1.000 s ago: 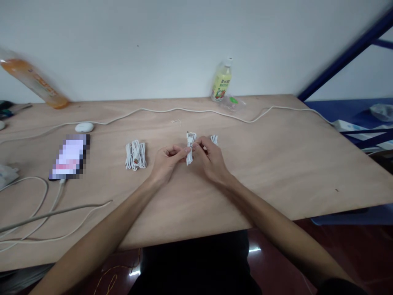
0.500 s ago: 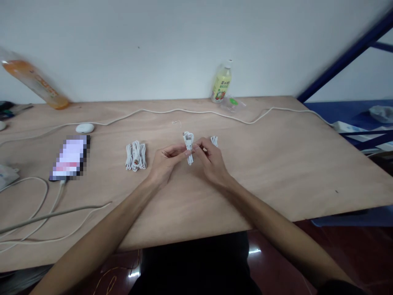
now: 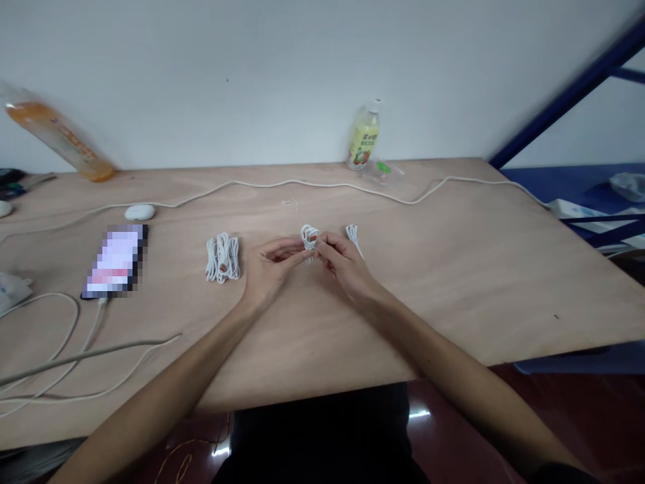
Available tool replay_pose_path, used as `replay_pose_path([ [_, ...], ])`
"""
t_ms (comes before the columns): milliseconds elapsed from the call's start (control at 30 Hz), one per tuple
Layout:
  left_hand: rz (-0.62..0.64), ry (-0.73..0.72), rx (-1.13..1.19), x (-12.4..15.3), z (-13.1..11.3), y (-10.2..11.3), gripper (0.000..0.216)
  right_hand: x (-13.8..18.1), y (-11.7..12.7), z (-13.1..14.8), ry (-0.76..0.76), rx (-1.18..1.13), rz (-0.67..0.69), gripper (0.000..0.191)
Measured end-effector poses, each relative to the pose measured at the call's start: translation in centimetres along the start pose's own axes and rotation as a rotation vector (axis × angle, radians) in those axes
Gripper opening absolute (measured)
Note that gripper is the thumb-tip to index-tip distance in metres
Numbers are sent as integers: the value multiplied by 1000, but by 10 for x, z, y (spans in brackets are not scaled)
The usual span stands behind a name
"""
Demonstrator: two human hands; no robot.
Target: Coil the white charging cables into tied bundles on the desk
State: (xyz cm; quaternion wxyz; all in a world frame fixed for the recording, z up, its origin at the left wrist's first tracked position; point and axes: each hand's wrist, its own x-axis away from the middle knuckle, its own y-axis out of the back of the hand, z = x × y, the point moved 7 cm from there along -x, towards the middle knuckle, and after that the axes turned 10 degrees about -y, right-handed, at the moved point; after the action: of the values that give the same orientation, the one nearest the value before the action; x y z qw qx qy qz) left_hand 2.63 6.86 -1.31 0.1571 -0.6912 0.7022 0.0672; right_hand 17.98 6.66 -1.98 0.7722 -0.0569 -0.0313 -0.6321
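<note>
Between my hands, just above the table, is a small coiled white USB cable [image 3: 308, 235] with an orange-tinted plug end showing. My left hand [image 3: 275, 263] pinches the bundle from the left, thumb toward its lower part. From the right, the fingertips of my right hand [image 3: 342, 259] close on the cable near its plug; they partly hide it. Several coiled white cables lie in a group [image 3: 222, 257] to the left of my left hand. Another white cable bundle [image 3: 353, 234] shows behind my right hand, partly covered by it.
A long white cord [image 3: 322, 183] runs across the back of the wooden table [image 3: 453, 269]. On the left are a phone [image 3: 115, 261] with a charging cable and a white earbud case [image 3: 140, 212]. An orange drink bottle [image 3: 60, 141] and a yellow drink bottle [image 3: 363, 138] stand by the wall.
The held cable bundle has tipped, so its plug end now faces me and less of its lower length shows. My right fingers have shifted onto the plug end.
</note>
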Motion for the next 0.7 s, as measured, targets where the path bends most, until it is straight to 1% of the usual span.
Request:
replay_pose_path([
  [200, 17, -58, -58, 0, -1, 1, 26, 4, -4, -2, -170, -136, 68, 37],
  [333, 20, -99, -51, 1, -1, 1, 22, 6, -5, -2, -234, -186, 112, 37],
  [433, 30, -82, -38, 2, -1, 0, 23, 6, -4, -4, -252, -184, 126, 37],
  [500, 39, -49, -28, 2, -1, -2, 27, 5, -3, -5, -243, -167, 118, 39],
  [567, 50, -15, -10, 2, -1, -3, 31, 3, -1, -4, -201, -128, 94, 42],
  [700, 24, 26, 14, 1, 1, -2, 31, 0, 4, 2, -23, -30, -23, 48],
])
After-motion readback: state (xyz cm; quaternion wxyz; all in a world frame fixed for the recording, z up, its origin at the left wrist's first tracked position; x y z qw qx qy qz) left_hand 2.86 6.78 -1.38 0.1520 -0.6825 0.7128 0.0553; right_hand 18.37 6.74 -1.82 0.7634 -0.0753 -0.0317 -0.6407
